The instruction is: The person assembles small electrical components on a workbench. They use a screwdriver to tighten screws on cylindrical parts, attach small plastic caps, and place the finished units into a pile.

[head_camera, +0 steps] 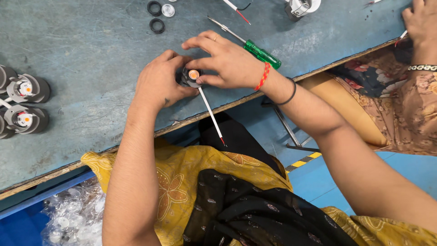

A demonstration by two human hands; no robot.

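Lamp fitting [192,76] sits gripped by both your hands' fingers, left hand [159,82] and right hand [225,61], at the counter [91,54] edge; loosen and it may drop into your lap.

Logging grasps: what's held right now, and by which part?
Both hands grip one small dark round lamp part with an orange centre: left hand on its left side, right hand fingertips on its right rim. Its white wire hangs free.

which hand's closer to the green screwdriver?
Right. The right hand lies against the green screwdriver, partly covering its shaft. The left hand sits farther away, beyond the small lamp part.
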